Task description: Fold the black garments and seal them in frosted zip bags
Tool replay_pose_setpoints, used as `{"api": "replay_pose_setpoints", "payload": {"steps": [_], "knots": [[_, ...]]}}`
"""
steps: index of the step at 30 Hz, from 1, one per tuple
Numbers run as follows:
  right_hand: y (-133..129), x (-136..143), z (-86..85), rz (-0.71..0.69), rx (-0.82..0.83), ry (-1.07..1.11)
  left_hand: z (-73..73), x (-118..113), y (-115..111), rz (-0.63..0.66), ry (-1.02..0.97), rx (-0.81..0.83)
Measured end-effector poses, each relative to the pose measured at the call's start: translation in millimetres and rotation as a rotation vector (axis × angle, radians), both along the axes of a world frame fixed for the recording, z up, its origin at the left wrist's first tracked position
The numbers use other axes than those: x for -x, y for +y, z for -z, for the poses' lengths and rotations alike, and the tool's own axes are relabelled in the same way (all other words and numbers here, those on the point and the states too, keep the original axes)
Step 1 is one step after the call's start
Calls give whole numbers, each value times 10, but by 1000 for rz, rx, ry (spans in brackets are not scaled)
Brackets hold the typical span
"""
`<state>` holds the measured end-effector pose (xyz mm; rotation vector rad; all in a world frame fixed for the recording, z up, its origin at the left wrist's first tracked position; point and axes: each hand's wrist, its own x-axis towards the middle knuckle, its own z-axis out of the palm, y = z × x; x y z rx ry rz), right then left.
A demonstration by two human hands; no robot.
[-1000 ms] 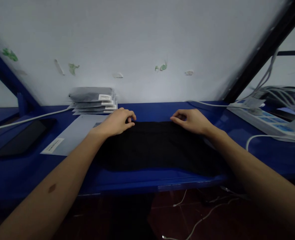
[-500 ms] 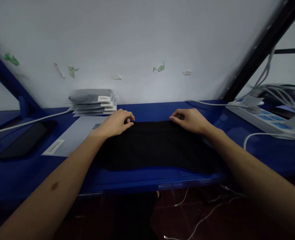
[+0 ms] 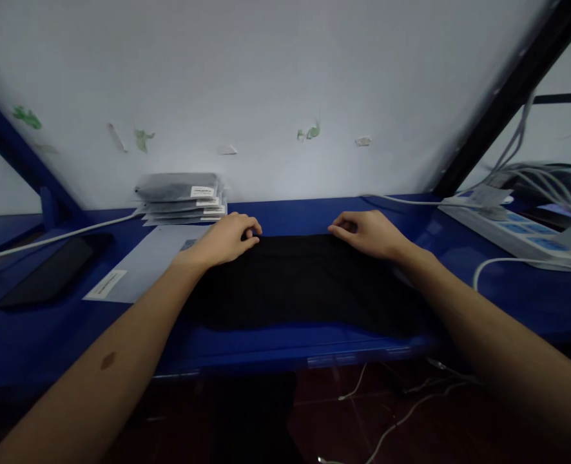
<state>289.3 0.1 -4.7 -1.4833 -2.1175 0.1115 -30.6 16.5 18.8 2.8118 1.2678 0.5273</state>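
Observation:
A piece of black cloth (image 3: 305,280) lies spread out on the blue table, its far edge nearly straight and its near edge slightly wavy. At the far left corner of the cloth is my left hand (image 3: 227,238), fingers curled and thumb against the fabric. My right hand (image 3: 365,233) pinches the far right corner in much the same way. Whether the cloth is a garment I cannot tell; it is too dark to show details.
On the left are a stack of grey packaging bags (image 3: 182,196) with labels, a single bag (image 3: 143,258) lying flat, and a black phone (image 3: 56,270). A white power strip (image 3: 512,229) with cables stands on the right. Behind the table (image 3: 285,216) rises a white wall (image 3: 266,84).

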Motion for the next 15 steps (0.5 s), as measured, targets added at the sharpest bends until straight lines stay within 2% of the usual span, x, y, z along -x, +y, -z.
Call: {"api": "replay_pose_setpoints", "payload": {"steps": [15], "knots": [[9, -9, 2, 2, 12, -3, 22, -12, 18, -22, 13, 13]]}}
